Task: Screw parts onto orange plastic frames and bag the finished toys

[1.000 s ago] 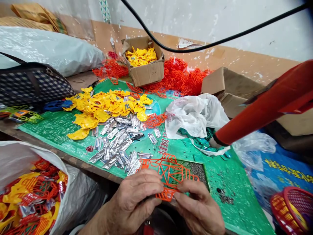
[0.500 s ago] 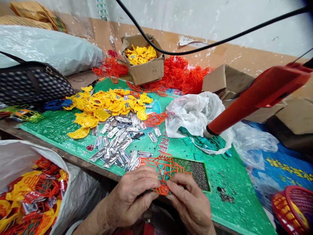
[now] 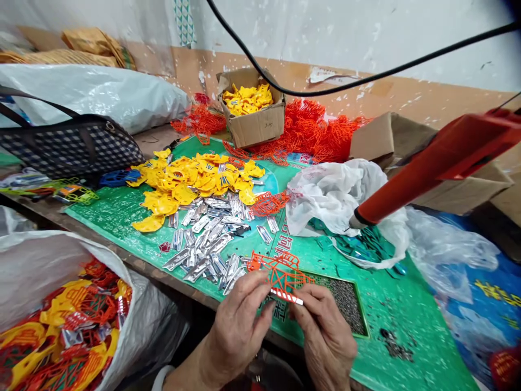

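An orange openwork plastic frame is held up between my two hands over the front edge of the table. My left hand pinches its left side between thumb and fingers. At its near right corner, my right hand grips it with thumb and fingertips closed. A shiny silver strip shows along the near edge of the frame, between my hands. Left of my hands lies a pile of silver metal plates. Behind the frame is a green tray of small dark metal pieces, partly hidden by my right hand.
Yellow plastic parts are heaped behind the plates. A red tool with a metal tip hangs at the right, above a white plastic bag. A cardboard box stands at the back. An open sack is at lower left.
The frame has tilted, and the silver strip on its near edge now shows. Both hands still hold it. The whole scene has shifted right in view.
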Demonstrator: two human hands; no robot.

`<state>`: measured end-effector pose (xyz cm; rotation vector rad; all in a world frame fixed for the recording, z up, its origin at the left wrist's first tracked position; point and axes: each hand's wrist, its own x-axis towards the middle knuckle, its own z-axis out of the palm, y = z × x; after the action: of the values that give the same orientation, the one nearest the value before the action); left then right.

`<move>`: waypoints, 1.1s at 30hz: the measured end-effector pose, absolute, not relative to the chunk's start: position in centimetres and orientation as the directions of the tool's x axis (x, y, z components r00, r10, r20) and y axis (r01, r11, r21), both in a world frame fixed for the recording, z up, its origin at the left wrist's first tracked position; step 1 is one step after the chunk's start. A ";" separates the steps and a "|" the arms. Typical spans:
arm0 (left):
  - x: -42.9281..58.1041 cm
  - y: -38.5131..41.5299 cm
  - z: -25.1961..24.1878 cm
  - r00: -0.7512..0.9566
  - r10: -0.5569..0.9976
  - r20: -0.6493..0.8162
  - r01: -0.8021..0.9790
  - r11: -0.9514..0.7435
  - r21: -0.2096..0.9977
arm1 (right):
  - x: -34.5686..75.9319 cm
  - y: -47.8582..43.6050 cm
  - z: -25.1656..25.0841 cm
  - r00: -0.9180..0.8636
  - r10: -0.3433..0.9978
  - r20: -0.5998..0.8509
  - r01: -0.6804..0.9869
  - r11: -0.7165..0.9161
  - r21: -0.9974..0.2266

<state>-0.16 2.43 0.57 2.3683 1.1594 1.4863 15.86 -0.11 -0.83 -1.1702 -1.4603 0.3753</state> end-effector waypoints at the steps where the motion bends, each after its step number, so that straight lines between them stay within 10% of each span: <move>1: -0.1 2.6 0.4 0.221 0.636 0.739 0.567 -0.701 0.433 | 15.7 0.0 -0.8 0.179 0.812 0.556 0.432 0.443 -0.786; 12: -0.4 3.3 0.8 0.167 0.714 0.680 0.418 -0.675 0.608 | 15.3 0.5 -1.2 0.194 0.820 0.539 0.401 0.435 -0.806; 33: -1.7 2.6 1.6 0.327 0.625 0.709 0.308 -0.780 0.545 | 16.7 -0.7 -0.9 -0.001 0.684 0.729 0.555 0.607 -0.568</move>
<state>-1.67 2.61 1.60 2.2854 0.8344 1.4343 16.69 -0.72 -0.92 -1.0385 -1.6667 0.1375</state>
